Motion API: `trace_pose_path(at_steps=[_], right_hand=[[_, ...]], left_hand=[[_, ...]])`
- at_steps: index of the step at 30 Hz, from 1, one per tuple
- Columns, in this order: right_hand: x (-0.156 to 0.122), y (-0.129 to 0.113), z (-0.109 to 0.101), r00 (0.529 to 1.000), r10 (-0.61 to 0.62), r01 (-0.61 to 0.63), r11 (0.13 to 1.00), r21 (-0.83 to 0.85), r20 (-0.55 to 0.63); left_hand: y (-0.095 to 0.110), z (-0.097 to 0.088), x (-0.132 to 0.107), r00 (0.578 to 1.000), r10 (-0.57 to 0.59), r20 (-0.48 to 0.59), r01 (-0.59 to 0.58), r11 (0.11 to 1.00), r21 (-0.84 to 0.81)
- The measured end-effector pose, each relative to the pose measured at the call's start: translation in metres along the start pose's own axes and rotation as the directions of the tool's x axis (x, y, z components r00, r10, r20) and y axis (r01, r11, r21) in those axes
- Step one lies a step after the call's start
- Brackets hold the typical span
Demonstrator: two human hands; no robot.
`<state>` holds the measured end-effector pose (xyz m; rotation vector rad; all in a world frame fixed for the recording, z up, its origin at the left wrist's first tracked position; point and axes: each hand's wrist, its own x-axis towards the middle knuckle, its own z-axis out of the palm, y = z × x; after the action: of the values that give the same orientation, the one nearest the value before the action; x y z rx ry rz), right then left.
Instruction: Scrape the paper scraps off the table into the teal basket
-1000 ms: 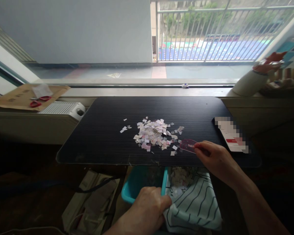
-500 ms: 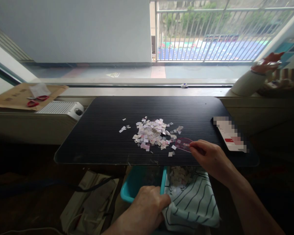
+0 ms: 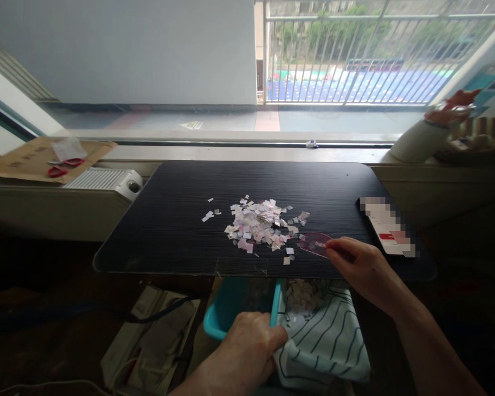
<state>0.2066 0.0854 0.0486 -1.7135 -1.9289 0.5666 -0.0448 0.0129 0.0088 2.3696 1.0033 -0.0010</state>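
Note:
My right hand (image 3: 361, 264) pinches a thin, see-through pink plastic piece (image 3: 312, 243) just above or on the black tabletop (image 3: 165, 231); I cannot tell whether it touches. Left of its tip lies a loose pile of small white and pale pink paper scraps (image 3: 258, 223), with stray bits around it. Below the table's front edge, my left hand (image 3: 253, 341) is closed on the rim of a teal plastic bin (image 3: 214, 319). Beside it, a striped cloth bag (image 3: 328, 341) holds more paper scraps (image 3: 303, 297). My left fingertips are mostly hidden.
A phone-like slab (image 3: 390, 228), partly blurred out, lies at the table's right. Red-handled scissors (image 3: 61, 168) rest on a brown paper envelope (image 3: 16, 159) at far left, beside a white radiator (image 3: 103, 181). A white vase (image 3: 414, 137) stands on the right sill.
My right hand has drawn the pink plastic piece slightly to the right, widening the gap to the pile. My left hand has stayed on the bin's rim.

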Motion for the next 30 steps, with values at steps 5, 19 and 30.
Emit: trace_pose_path(at_steps=[5,19,30], right_hand=[[0.001,-0.001,0.003,0.999,-0.025,0.024,0.999,0.040,0.044],[-0.007,-0.005,-0.001,0.998,0.014,-0.012,0.999,-0.034,0.067],[0.001,-0.015,0.013,0.994,-0.067,0.065,0.997,0.038,0.080]], left_hand=[[0.002,-0.001,0.000,1.000,-0.005,0.014,0.005,1.000,-0.016],[0.003,-0.004,0.001,1.000,0.002,0.026,-0.001,1.000,-0.011],[0.002,-0.003,0.000,0.999,-0.013,0.030,0.013,1.000,0.000]])
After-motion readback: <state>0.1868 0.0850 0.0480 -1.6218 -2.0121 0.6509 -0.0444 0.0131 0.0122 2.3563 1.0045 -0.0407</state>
